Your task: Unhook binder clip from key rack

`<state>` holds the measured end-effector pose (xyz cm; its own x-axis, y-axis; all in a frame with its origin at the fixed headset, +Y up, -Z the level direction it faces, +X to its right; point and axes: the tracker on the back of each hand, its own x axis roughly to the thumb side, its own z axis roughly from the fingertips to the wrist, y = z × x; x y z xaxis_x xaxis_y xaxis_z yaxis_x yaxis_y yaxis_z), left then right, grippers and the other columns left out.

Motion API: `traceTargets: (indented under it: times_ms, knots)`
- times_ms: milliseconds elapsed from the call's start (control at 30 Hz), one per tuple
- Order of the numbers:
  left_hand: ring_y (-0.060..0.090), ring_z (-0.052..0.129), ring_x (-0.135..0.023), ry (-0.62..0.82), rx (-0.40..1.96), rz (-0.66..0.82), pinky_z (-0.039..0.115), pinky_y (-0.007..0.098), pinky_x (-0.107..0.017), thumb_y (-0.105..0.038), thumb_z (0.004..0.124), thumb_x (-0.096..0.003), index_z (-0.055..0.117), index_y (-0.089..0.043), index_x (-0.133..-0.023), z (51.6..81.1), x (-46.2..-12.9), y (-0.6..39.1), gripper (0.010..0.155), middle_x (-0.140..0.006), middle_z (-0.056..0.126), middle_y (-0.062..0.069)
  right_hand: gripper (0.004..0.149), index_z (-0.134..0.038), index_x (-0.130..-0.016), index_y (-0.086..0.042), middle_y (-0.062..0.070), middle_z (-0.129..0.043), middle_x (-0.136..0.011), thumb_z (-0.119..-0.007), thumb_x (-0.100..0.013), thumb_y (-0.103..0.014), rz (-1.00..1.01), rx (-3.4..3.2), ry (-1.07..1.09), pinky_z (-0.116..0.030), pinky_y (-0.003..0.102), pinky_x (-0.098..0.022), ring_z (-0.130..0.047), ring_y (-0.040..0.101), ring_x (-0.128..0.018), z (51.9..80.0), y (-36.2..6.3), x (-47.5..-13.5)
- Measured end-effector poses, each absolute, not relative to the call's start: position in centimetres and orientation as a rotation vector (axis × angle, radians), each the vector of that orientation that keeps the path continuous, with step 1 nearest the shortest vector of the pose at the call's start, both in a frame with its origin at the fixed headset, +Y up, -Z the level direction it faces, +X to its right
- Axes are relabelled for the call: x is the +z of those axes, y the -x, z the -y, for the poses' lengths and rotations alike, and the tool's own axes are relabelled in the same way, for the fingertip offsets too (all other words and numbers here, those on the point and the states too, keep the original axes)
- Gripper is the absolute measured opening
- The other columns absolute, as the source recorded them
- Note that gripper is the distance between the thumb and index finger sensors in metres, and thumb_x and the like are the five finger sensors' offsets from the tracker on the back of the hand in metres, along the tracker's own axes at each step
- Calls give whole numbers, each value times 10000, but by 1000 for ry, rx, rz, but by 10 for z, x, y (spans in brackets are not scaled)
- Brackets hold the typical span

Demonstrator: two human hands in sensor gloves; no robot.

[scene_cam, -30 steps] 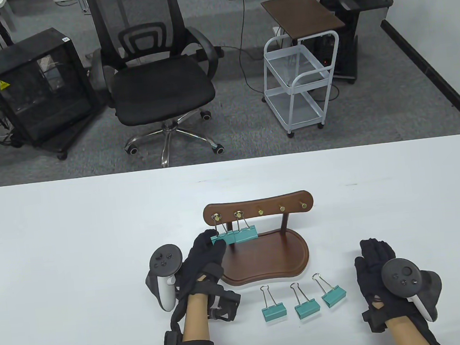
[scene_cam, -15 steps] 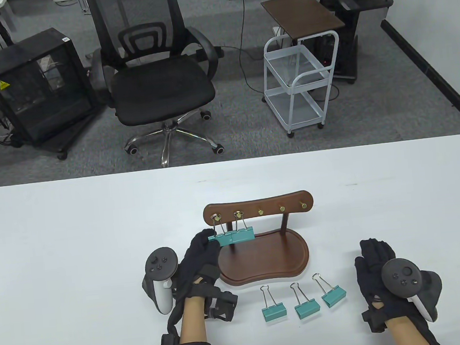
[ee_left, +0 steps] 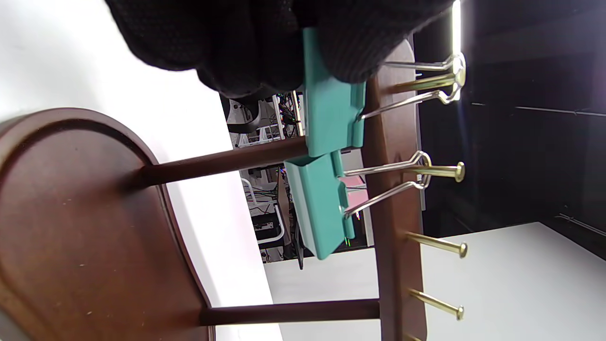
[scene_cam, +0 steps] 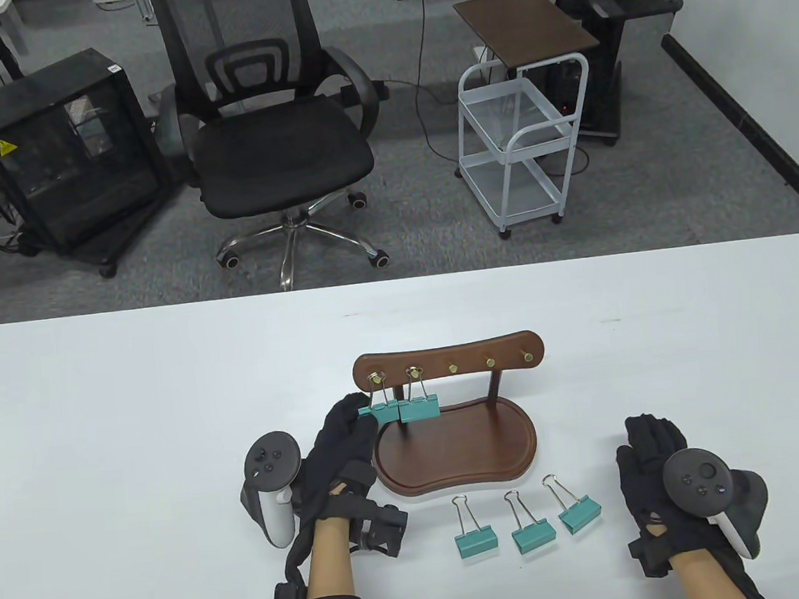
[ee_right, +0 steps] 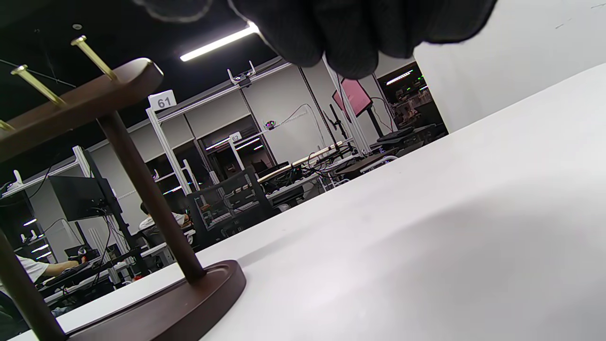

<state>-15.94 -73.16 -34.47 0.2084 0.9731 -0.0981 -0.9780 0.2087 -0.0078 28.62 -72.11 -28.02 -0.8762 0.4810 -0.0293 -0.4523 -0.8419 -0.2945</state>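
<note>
While the left hand [scene_cam: 339,443] pinches the teal body of the end clip [scene_cam: 376,412], that clip's wire loop hangs on the first peg of the rack [scene_cam: 452,407], at the rack's 9 o'clock end. Touching it on the 3 o'clock side, a second clip [scene_cam: 419,408] hangs from the next peg. At the rack's 4 o'clock, the right hand [scene_cam: 660,479] rests on the table [scene_cam: 101,427], holding nothing, fingers bent.

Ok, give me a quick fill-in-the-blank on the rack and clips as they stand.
1. The left hand grips the ___ binder clip hanging on the key rack.
2. ___ clips hang on the rack's pegs.
3. ___ teal clips lie on the table.
4. The right hand holds ___.

Missing: leftmost; Two; Three; nothing
</note>
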Motion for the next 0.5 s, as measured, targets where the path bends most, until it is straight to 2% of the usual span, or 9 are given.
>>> traceTargets:
  times_ms: [500]
  knots:
    - [307,811,-893,37,1368,-33,734,525,-644,-386,771,-516,635,-294,-1072,724,-328,161,579,-1021,745,67,599,-630,-905,-161,164,-644,-984,-613,-404,-489,396,2604,130,-593,511,-646,-576,424,-900,721,-285,-282]
